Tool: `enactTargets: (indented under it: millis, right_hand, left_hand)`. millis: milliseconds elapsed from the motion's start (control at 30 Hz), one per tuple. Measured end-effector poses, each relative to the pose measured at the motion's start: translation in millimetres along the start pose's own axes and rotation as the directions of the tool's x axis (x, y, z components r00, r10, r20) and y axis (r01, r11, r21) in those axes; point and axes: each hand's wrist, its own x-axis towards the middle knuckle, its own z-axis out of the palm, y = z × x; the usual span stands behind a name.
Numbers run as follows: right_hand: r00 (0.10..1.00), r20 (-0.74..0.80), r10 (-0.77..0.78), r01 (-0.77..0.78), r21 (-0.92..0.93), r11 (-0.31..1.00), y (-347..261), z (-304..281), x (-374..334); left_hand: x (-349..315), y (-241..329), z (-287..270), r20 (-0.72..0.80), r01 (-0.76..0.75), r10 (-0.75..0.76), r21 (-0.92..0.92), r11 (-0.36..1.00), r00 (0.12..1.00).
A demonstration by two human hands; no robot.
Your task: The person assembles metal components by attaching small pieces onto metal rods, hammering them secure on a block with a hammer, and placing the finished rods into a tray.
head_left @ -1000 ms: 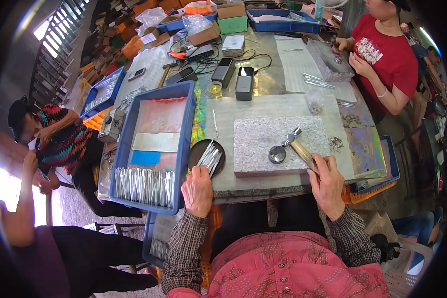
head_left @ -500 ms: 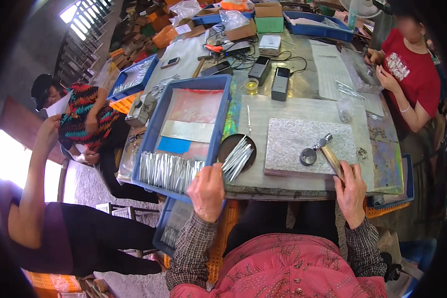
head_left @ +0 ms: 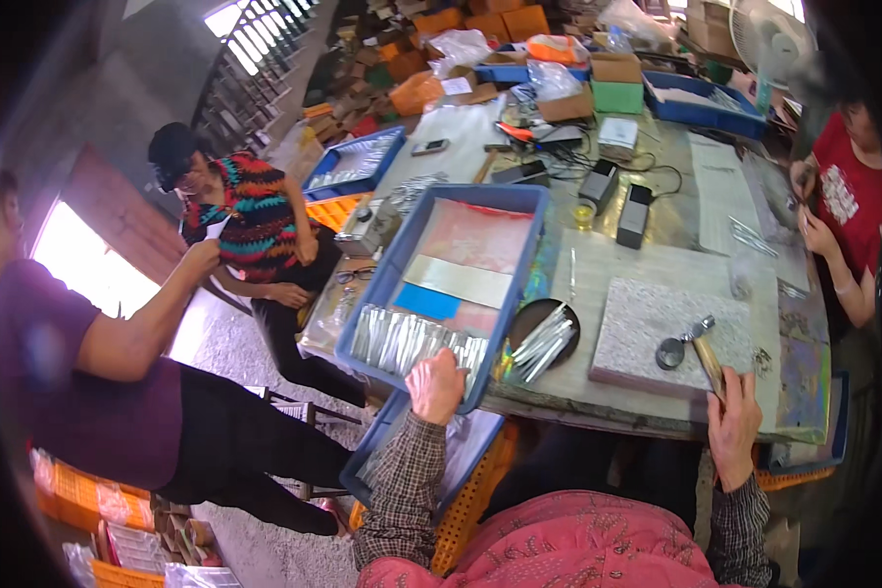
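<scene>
Silver tops the wooden-handled hammer the right hand grips, the left hand's hold unclear

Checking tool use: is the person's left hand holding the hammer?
No, the right hand holds the hammer, while the left hand is at the blue tray.

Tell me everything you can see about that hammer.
The hammer has a shiny, metal-looking head, silver to dark grey, with a broad round face at one end and a smaller knob at the other. Its tan handle looks wooden. It slants over the speckled grey block, head pointing away from the person, seemingly resting there. The right hand holds the handle's near end, partly hiding it.
</scene>
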Motion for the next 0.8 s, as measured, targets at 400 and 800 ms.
enactTargets:
  millis: [400, 800]
  right_hand:
    - [1.0, 0.016, -0.006, 0.006, 0.009, 1.0, -1.7, 2.9, 2.6]
    - [1.0, 0.007, -0.016, 0.017, -0.015, 1.0, 1.4, 5.2, 1.7]
  left_hand:
    - [3.2, -11.7, -0.2, 0.012, 0.054, -0.053, -0.216, 0.975, 0.999]
    - [-0.8, -6.9, 4.5, -0.08, -0.018, 0.0, -0.229, 0.973, 0.997]
